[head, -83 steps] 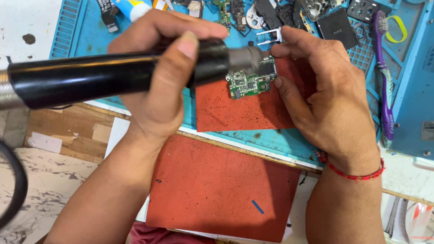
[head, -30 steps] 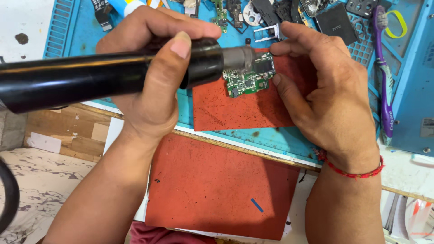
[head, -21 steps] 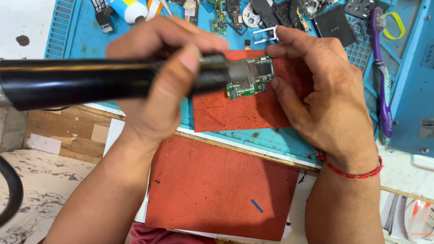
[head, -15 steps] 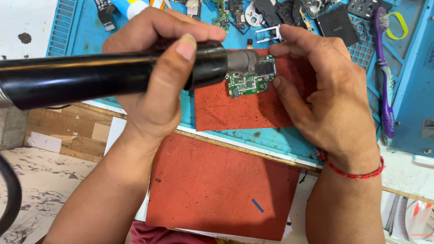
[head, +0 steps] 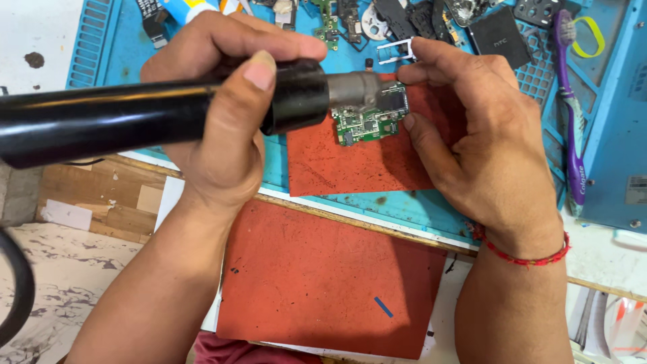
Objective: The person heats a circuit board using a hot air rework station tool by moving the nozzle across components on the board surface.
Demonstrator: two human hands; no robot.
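My left hand (head: 226,114) grips a thick black hot-air tool (head: 121,121); its grey metal nozzle (head: 354,91) points right, right over a small green circuit board (head: 371,120). The board lies on a red mat (head: 364,162) on the blue work mat (head: 418,205). My right hand (head: 485,148) holds the board at its right edge, forefinger above and thumb below. A red thread bracelet (head: 522,253) circles that wrist.
Loose phone parts, a white tube and a black battery (head: 499,44) crowd the mat's far edge. A purple toothbrush (head: 573,121) lies at the right beside a blue case (head: 623,135). A larger red mat (head: 330,283) sits near me, wood bench at left.
The tool and the board have stayed nearly in place. The nozzle wavered slightly over the board, dipping left and down, then back. My right hand kept its hold.
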